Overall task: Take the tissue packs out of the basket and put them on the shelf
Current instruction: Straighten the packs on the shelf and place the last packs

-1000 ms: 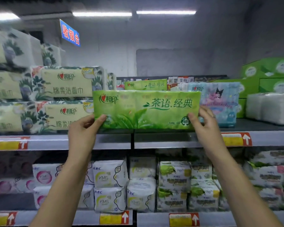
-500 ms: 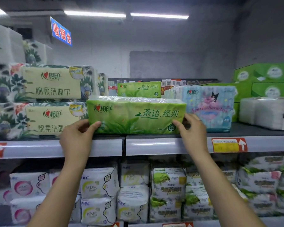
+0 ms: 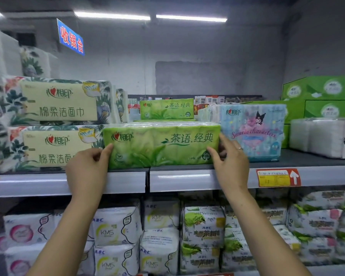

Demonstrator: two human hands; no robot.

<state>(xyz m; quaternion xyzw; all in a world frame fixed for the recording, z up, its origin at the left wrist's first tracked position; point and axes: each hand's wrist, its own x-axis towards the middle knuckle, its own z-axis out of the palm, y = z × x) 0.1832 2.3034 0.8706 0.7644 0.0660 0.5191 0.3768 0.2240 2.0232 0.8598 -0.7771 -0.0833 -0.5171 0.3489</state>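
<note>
A long green tissue pack [image 3: 161, 145] stands on the front edge of the upper shelf [image 3: 307, 159], between the floral packs and a pale blue cartoon pack [image 3: 253, 132]. My left hand [image 3: 88, 168] grips its left end with the thumb on the front face. My right hand [image 3: 230, 160] grips its right end, thumb on the front and fingers behind the end. A second green pack [image 3: 166, 108] stands farther back on the same shelf. The basket is out of view.
Stacked floral tissue packs [image 3: 58, 124] fill the shelf to the left. White packs [image 3: 323, 136] and green boxes [image 3: 323, 96] stand at the right. The shelf below [image 3: 167, 236] is packed with white and green pad packs. A blue sign [image 3: 70, 37] hangs overhead.
The green pack has come down from in front of the shelf onto its front edge, held at both ends throughout. Both hands have lowered with it.
</note>
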